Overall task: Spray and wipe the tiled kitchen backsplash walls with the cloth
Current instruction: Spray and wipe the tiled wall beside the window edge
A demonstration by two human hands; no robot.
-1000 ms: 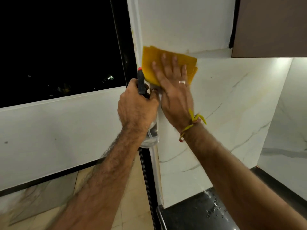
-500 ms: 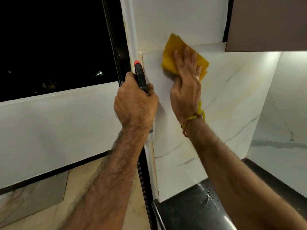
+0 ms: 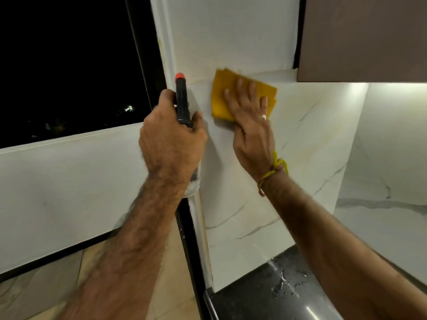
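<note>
My right hand (image 3: pixel 250 125) presses a folded yellow cloth (image 3: pixel 223 93) flat against the white marble-look backsplash tile (image 3: pixel 300 146), fingers spread straight over it, near the tile's top left corner. My left hand (image 3: pixel 172 142) grips a clear spray bottle (image 3: pixel 193 185) just left of the cloth; its black spray head with a red nozzle tip (image 3: pixel 182 100) sticks up above my fist. Most of the bottle's body is hidden behind my hand and wrist.
A brown wall cabinet (image 3: pixel 365 38) hangs at the upper right, lit beneath. A dark window (image 3: pixel 69 65) fills the upper left. The black countertop (image 3: pixel 261 296) below carries water droplets. A second tiled wall (image 3: pixel 392 169) meets the backsplash at the right corner.
My right hand has slid the cloth leftward and slightly down along the tile's top edge, turning it flatter. My left hand keeps its grip on the bottle beside it.
</note>
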